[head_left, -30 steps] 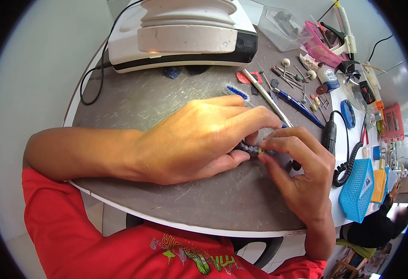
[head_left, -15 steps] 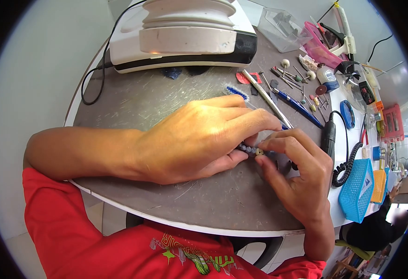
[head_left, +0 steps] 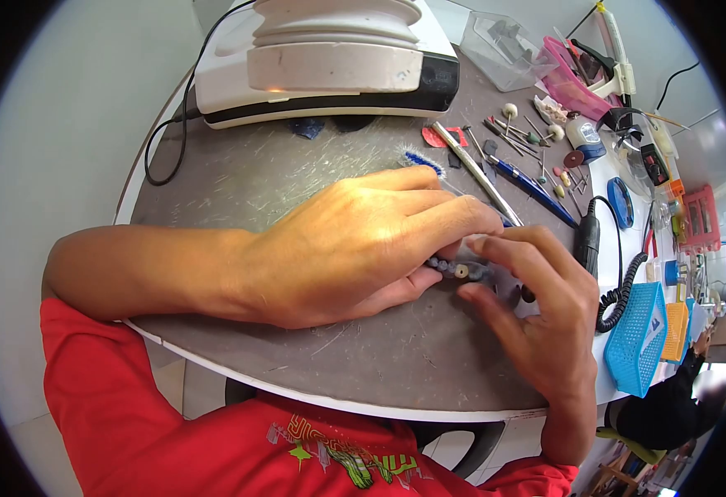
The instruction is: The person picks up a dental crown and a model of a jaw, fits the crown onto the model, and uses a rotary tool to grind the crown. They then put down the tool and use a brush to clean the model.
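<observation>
My left hand reaches across the desk from the left, its fingers wrapped round one end of a small greyish beaded piece. A row of dark round beads and one pale, yellowish bead with a hole show beyond its fingertips. On the right, my right hand is curved round the other end, with thumb and index finger apart on either side of the piece. Some of the piece lies in the shadow between the hands, and its far end is hard to make out.
A white machine stands at the back. Right of it lie a silver tool, a blue pen-like tool, small burs, and a handpiece. A blue basket sits at the right; a person in black is beyond.
My right thumb and index finger have spread and drawn slightly right, off the pale bead, which shows more fully. My left hand has barely moved.
</observation>
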